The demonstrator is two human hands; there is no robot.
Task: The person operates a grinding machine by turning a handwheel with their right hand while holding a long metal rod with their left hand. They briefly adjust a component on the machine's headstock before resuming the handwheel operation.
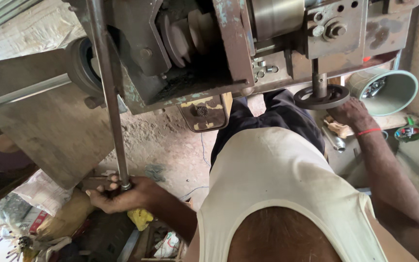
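Observation:
My left hand [122, 194] is closed around the lower end of a long steel rod [108, 92] that slants down from a worn green-grey machine [229, 43]. My right hand [350, 115], with a red thread round the wrist, reaches out to a small dark handwheel [321, 97] that hangs on a short shaft under the machine. Its fingers curl at the wheel's rim and are partly hidden by it. My white vest [277, 184] and dark trousers [272, 116] fill the middle of the view.
A teal tub [389, 92] lies at the right beside the wheel. A rag [338, 128] and a metal cylinder [334, 140] lie below my right hand. A wooden board [49, 126] leans at the left; sacks and a yellow cloth [140, 217] clutter the dusty floor.

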